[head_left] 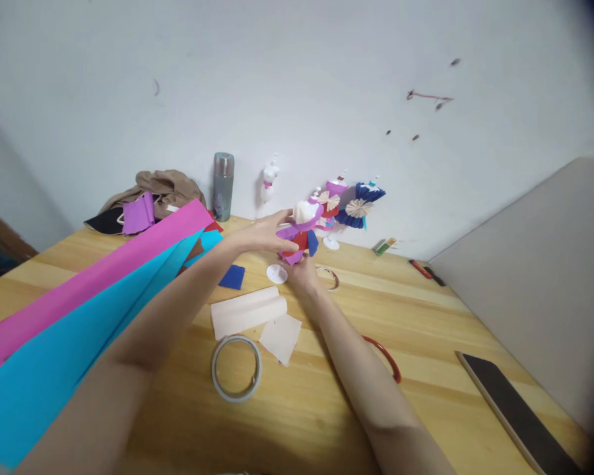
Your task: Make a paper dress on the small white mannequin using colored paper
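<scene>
A small figurine dressed in purple, red and blue paper [299, 241], with a whitish rounded top, is between my hands at the back of the table. My left hand [264, 232] reaches round its left side, fingers and thumb curled on it. From below, my right hand [303, 274] grips its lower part, some fingers hidden. Beside them a white round disc [276, 274] shows; whether it joins the figurine I cannot tell. Behind stand other dressed figurines, one with a dark blue pleated skirt [351, 219], and a plain white figurine [268, 185] with a pink neckband.
Long pink paper [129, 260] and blue paper [94, 323] lie at left. Nearer are cream paper [247, 313], a dark blue scrap [232, 277], a tape roll [214, 369] and a red ring [389, 359]. A flask [222, 188], brown cloth [165, 188] and dark board [519, 409] surround them.
</scene>
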The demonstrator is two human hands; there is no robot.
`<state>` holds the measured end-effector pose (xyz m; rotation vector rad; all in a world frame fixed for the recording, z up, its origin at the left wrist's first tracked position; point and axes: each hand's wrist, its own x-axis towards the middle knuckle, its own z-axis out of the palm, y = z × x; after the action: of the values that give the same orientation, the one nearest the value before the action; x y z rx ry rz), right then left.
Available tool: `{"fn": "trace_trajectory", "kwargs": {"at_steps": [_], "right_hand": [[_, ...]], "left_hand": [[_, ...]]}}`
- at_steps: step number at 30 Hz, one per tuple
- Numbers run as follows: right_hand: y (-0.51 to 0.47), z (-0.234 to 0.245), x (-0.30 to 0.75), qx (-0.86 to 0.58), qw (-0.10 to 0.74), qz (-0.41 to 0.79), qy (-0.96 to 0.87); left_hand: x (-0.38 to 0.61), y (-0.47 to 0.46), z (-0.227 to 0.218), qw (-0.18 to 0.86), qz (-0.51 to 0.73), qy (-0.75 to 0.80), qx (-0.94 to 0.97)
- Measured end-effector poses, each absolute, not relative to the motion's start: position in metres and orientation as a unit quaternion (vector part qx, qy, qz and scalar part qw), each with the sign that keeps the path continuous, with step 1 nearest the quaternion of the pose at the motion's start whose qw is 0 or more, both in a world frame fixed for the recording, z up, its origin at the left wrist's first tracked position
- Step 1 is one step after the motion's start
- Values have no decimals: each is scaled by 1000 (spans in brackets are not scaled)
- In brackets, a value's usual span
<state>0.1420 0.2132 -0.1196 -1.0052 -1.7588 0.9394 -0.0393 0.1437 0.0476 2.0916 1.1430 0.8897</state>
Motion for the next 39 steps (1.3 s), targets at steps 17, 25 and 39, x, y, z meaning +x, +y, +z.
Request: {"fn": "trace_trajectory", "kwargs": {"at_steps": [17, 25, 39], "right_hand": [[209, -115, 135, -412, 490, 367, -675], [206, -111, 137, -405, 485, 359, -687], [201, -110, 141, -421, 466, 358, -691]], "left_hand": [[-56, 153, 22, 322, 351, 461, 749], [-50, 147, 20, 243, 481, 510, 670], [-60, 142, 23, 153, 366, 543, 740]]}}
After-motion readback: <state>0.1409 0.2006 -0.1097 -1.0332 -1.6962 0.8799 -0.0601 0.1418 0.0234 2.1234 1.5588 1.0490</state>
